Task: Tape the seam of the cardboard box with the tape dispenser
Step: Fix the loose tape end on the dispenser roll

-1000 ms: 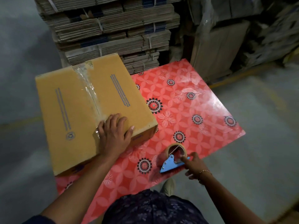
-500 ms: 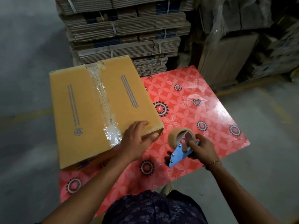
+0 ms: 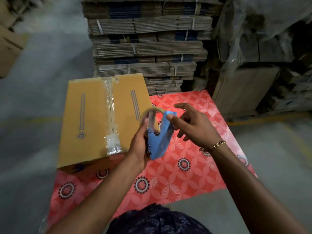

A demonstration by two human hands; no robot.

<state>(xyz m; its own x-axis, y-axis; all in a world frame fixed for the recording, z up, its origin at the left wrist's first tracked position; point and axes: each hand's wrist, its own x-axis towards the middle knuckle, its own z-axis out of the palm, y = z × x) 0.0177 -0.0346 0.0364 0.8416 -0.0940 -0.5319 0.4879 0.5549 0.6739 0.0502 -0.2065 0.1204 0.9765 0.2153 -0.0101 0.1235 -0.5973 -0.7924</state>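
A closed yellow-brown cardboard box [image 3: 87,122] sits on the left part of the red patterned table [image 3: 185,179]. A strip of clear tape [image 3: 110,115] runs along its top centre seam and ends crumpled near the front edge. Just right of the box, above the table, my left hand [image 3: 138,146] grips the blue tape dispenser [image 3: 158,137] with its roll of clear tape at the top. My right hand [image 3: 194,125] is beside it with fingers spread, its thumb touching the dispenser's blue upper edge.
Tall stacks of bundled flat cardboard [image 3: 145,39] stand right behind the table. Plastic-wrapped cartons [image 3: 263,48] fill the back right. Another carton [image 3: 8,44] is at the far left. Grey concrete floor surrounds the table.
My left hand left the box and took hold of the dispenser. The dispenser rose off the table toward the box. My right hand loosened its grip and spread its fingers.
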